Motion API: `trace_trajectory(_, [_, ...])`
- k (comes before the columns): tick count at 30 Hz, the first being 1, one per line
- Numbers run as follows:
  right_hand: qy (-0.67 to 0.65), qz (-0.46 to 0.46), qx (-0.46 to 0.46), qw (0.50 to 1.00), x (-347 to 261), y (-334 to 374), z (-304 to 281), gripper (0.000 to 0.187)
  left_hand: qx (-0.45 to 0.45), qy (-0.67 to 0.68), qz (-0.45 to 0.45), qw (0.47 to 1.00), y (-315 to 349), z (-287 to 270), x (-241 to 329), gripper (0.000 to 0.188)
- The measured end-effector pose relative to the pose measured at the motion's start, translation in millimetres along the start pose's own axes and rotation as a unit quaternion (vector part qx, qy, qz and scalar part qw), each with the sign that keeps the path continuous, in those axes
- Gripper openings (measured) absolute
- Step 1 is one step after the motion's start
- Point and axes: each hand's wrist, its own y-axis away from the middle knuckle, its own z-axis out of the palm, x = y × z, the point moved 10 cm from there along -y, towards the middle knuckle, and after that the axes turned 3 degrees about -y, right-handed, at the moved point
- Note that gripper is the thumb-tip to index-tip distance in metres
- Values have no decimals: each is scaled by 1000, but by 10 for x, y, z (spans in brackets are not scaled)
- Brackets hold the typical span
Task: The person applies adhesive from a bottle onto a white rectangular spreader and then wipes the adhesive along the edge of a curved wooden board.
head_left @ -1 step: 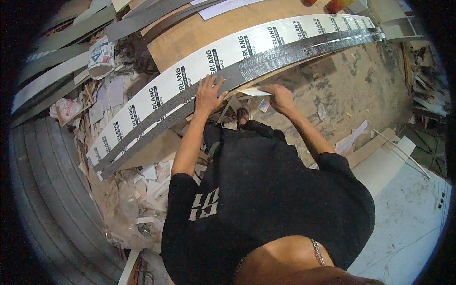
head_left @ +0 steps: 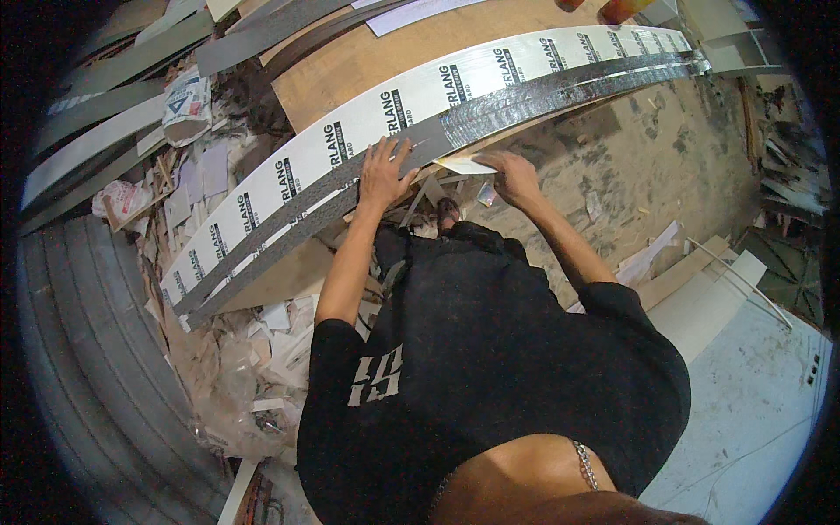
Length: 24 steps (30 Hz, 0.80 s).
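Observation:
A long curved panel (head_left: pixel 411 92) with printed white covering and dark grey strips crosses in front of me. My left hand (head_left: pixel 382 178) lies flat with fingers spread on its dark grey strip (head_left: pixel 337 179). To the right of it, my right hand (head_left: pixel 514 178) is closed on one end of a thin, pale, flat piece (head_left: pixel 462 165) with a yellowish tip; I cannot make out its exact kind. That piece is close to the panel's near edge. Beyond it, the grey band turns shiny and looks wet or wrapped in film (head_left: pixel 542 98).
A wooden board (head_left: pixel 302 83) lies under the panel. Grey curved strips (head_left: pixel 96 324) are stacked at left, beside paper and scraps (head_left: pixel 271 350). A crumpled white bag (head_left: pixel 186 109) sits far left. Red-orange containers (head_left: pixel 617 10) stand at the far edge. A pale blue sheet (head_left: pixel 744 394) lies at right.
My right hand and the pale piece have shifted slightly left, and the piece is tilted a little differently. My left hand stays in place on the panel.

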Motion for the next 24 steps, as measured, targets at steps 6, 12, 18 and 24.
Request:
trace_trajectory(6, [105, -80, 106, 986, -178, -295, 117, 38, -11, -8, -50, 999, 101, -125, -215, 77])
trace_trajectory(12, [130, -106, 121, 978, -219, -541, 174, 41, -8, 19, -42, 999, 114, -85, -243, 81])
trace_trajectory(18, [173, -114, 104, 973, -202, -726, 469, 37, 5, 39, -51, 998, 145, -160, -250, 87])
trace_trajectory(24, [205, -123, 115, 964, -265, -609, 624, 30, 1, 50, -64, 997, 119, -190, -253, 93])
